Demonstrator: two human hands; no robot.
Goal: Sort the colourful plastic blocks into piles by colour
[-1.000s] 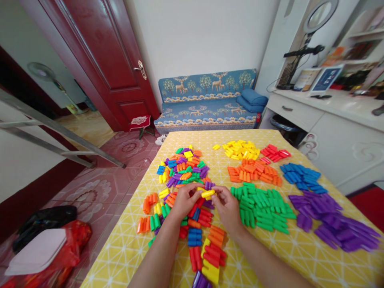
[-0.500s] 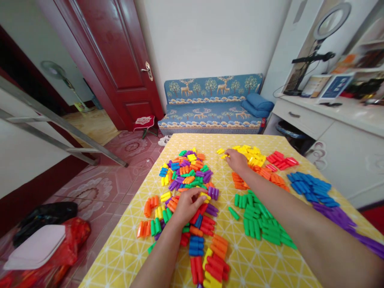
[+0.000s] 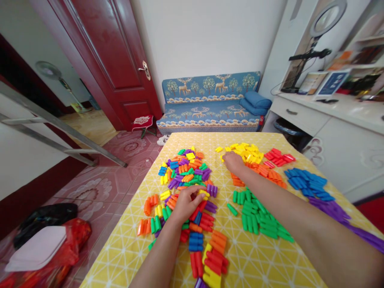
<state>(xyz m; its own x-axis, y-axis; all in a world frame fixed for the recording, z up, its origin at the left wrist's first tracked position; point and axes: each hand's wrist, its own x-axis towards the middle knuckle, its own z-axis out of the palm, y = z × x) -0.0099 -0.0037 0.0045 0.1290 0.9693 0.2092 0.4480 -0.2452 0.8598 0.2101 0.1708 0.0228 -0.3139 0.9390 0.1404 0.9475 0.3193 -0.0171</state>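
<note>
- Head view: left hand (image 3: 186, 204) over the mixed, left-hand part of the table, thumb and finger pinching a small yellow plastic ribbed piece (image 3: 204, 194).
- Right hand (image 3: 234, 162) reaches far across, fingers bunched at the near-left edge of the yellow plastic pile (image 3: 247, 153); small yellow plastic bit (image 3: 222, 158) at its fingertips, gripped or only touched, cannot tell.
- Another yellow plastic piece (image 3: 219, 149) lies apart, just left of that pile.
- Table (image 3: 120, 256) has yellow cloth with white lines.
- Left side, far to near: heap of mixed-colour plastic pieces (image 3: 187, 170), spreading under and around left hand.
- Purple plastic piece (image 3: 212, 190) just right of the pinched one.
- Near middle: blue plastic piece (image 3: 196, 241), red plastic piece (image 3: 196, 264) nearer, orange plastic piece (image 3: 220, 240) to the right.
- Right side, by colour: red plastic pile (image 3: 279, 157) right of yellow; orange plastic pile (image 3: 267, 173) nearer, partly behind right arm; green plastic pile (image 3: 250, 214) nearer again; blue plastic pile (image 3: 309, 184) farther right; purple plastic pile (image 3: 330, 210) partly hidden by forearm.
- Single green plastic stick (image 3: 232, 209) between left hand and green pile.
- Beyond table: blue deer-pattern sofa (image 3: 210, 106), dark red door (image 3: 114, 48) left, white cabinet (image 3: 339, 140) right.
</note>
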